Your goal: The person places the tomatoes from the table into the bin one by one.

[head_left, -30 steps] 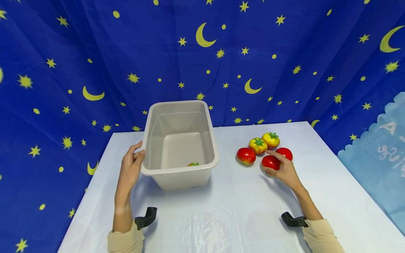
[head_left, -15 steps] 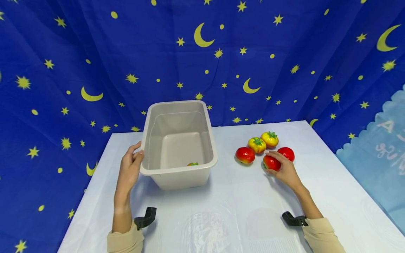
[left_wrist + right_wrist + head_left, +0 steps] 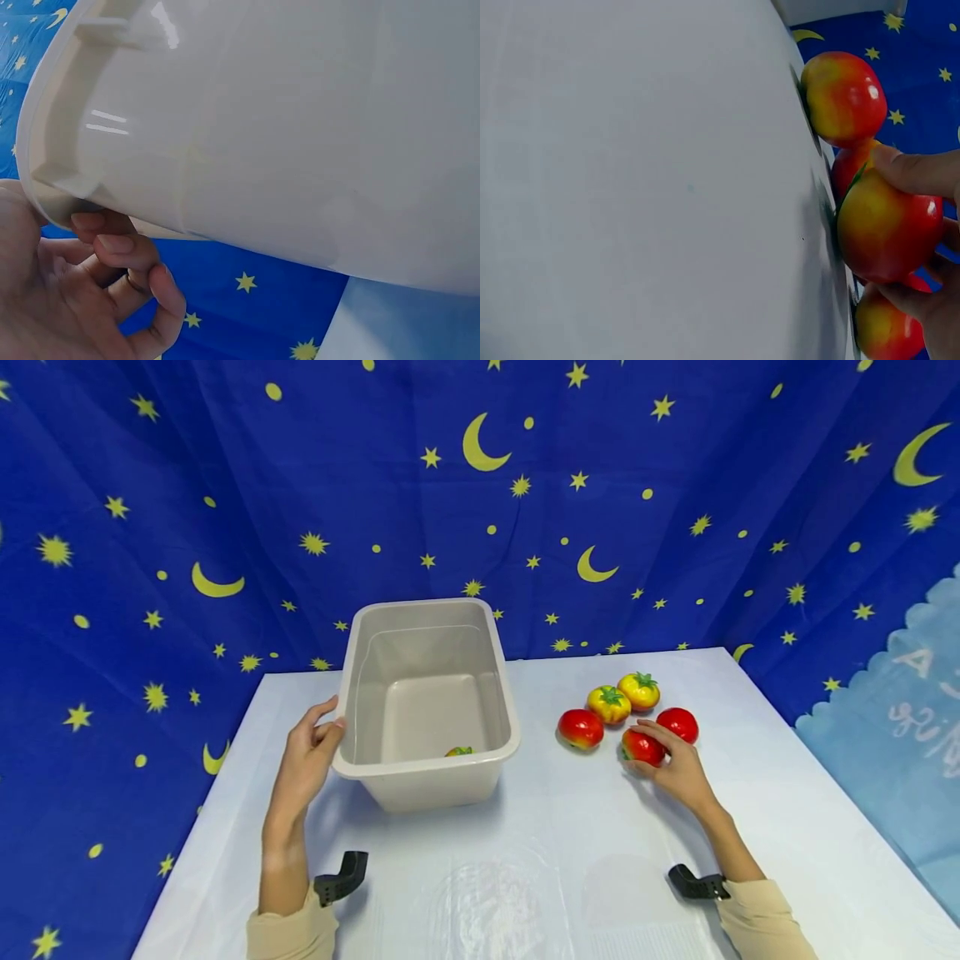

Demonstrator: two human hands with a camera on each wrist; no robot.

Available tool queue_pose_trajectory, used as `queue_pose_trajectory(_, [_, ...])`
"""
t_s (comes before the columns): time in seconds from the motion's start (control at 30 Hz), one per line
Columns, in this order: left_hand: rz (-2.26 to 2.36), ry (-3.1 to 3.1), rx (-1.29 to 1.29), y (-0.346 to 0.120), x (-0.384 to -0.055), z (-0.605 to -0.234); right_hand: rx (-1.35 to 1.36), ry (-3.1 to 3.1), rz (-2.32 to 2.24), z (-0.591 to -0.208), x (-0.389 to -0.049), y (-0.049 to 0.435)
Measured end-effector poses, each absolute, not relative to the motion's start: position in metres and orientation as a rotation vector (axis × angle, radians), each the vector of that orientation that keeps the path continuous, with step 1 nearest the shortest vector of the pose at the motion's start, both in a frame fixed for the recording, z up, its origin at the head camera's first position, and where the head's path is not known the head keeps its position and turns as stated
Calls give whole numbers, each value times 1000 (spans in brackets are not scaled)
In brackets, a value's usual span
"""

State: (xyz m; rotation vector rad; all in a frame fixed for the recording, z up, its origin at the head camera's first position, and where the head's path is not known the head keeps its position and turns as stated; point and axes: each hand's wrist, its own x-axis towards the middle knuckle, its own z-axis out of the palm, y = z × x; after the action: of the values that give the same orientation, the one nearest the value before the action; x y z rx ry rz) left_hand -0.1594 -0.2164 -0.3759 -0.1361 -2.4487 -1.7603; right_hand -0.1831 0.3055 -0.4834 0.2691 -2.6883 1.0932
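My left hand (image 3: 303, 760) grips the left rim of a grey-beige plastic bin (image 3: 431, 785), thumb on top; in the left wrist view its curled fingers (image 3: 116, 244) lie under the rim. My right hand (image 3: 681, 774) holds a red tomato (image 3: 642, 748) between thumb and fingers, low over the table. In the right wrist view this tomato (image 3: 889, 229) shows a yellow patch and a bit of green leaf. Close around it are a red tomato (image 3: 678, 725), another red tomato (image 3: 581, 728), and two yellow ones (image 3: 609, 704) with green leaves. A green-topped piece (image 3: 458, 751) peeks over the bin's near wall.
The white-covered table (image 3: 540, 860) runs under everything. Behind it hangs a blue curtain (image 3: 420, 510) with yellow moons and stars. A light blue panel with white lettering (image 3: 900, 710) is at the right. Black wrist mounts (image 3: 341, 878) sit on both forearms.
The tomato in my right hand has turned a little, so green now shows at its left side. The red tomato behind it has shifted slightly right. My left hand stays at the bin rim.
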Motion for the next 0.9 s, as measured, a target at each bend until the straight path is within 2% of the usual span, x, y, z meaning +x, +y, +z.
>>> queue_pose_trajectory(0.3, [-1789, -2468, -172, -220, -160, -379, 289, -2679, 1107, -481, -185, 301])
queue_pose_trajectory(0.9, [-1715, -2437, -179, -216, -166, -384, 304, -2524, 1229, -432, -205, 282])
